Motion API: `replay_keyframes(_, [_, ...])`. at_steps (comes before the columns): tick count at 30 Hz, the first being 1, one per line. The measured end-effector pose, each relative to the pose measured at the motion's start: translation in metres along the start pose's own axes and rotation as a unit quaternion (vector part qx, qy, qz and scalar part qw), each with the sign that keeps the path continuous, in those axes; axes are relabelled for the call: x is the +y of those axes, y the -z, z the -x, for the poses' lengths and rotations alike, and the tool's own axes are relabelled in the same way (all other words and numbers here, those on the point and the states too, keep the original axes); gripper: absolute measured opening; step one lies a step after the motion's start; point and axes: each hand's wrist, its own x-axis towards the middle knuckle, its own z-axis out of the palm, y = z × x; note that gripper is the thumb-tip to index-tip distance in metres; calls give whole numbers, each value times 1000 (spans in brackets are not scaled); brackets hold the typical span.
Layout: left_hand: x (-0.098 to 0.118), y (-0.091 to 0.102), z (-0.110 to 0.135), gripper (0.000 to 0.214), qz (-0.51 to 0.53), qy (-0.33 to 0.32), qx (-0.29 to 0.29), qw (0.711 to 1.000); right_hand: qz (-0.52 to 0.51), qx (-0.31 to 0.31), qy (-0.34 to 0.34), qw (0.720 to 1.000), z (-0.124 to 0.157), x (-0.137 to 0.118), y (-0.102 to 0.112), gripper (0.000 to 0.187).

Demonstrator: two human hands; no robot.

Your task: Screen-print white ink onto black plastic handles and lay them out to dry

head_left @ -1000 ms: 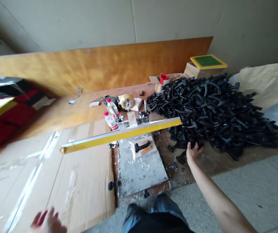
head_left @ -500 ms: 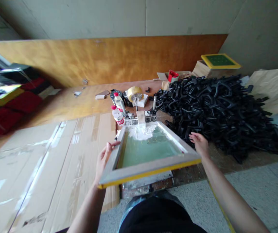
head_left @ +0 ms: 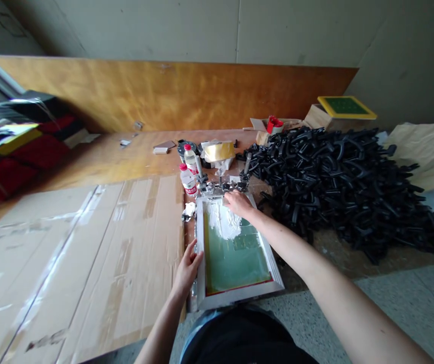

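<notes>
A screen printing frame (head_left: pixel 241 294) with a pale metal rim and green mesh lies nearly level in front of me. White ink (head_left: pixel 225 222) is smeared over the far part of its mesh. My left hand (head_left: pixel 189 265) holds the left edge of the frame, thumb against the rim. At the far end my right hand (head_left: pixel 237 203) reaches over the mesh, fingers closed at the pale squeegee, which they mostly hide. Just beyond that hand is the metal hinge clamp (head_left: pixel 217 188) at the frame's far side.
Two red-capped bottles (head_left: pixel 189 180) stand left of the clamp, near a roll of tape (head_left: pixel 219 151). A heap of black plastic parts (head_left: pixel 338 177) covers the right side. Flattened cardboard (head_left: pixel 88 263) lies at left. A yellow-edged screen (head_left: pixel 347 106) rests on a box behind.
The frame has come down from a tilted, raised position to lie nearly level. My right hand has moved from beside the black parts to the squeegee; my left hand stays at the frame's left edge.
</notes>
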Motion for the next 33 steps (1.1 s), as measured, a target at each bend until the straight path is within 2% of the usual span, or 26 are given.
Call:
replay_keyframes(4, [-4, 1, -1, 81, 3, 15, -4, 1000, 26, 3, -45, 999, 7, 9, -5, 11])
replay_keyframes(6, [-5, 1, -2, 81, 14, 17, -3, 1000, 34, 6, -45, 998, 17, 7, -11, 10])
replay_keyframes(7, [-6, 1, -2, 81, 18, 18, -3, 1000, 33, 2, -26, 999, 23, 4, -13, 11])
replay_keyframes(9, [-6, 1, -3, 81, 24, 20, -6, 1000, 27, -17, 56, 998, 40, -3, -15, 14])
replay_keyframes(13, [-6, 0, -2, 84, 34, 17, -9, 999, -11, -63, 243, 968, 70, -6, 0, 13])
replay_keyframes(15, [-5, 0, -1, 85, 27, 14, -2, 1000, -33, -74, 276, 958, 72, -1, 10, 10])
replay_keyframes(18, [-1, 0, 2, 84, 17, 11, 13, 1000, -42, -53, 251, 966, 62, 3, 13, 10])
replay_keyframes(22, [6, -1, 5, 83, 17, 12, 24, 999, -17, -5, 233, 972, 69, -1, -3, 11])
replay_keyframes(25, [12, -3, 6, 85, 24, 18, 26, 999, -35, -7, 254, 966, 81, -3, -7, 8])
replay_keyframes(27, [19, -3, 8, 87, 27, 26, 24, 999, -65, -8, 238, 969, 74, -3, -1, 3])
replay_keyframes(29, [29, -2, 13, 88, 30, 31, 15, 999, -86, 0, 185, 979, 51, -3, 9, 14])
replay_keyframes(33, [58, 7, 25, 84, 38, 23, 8, 999, -71, 16, 35, 997, -6, 18, 40, 56])
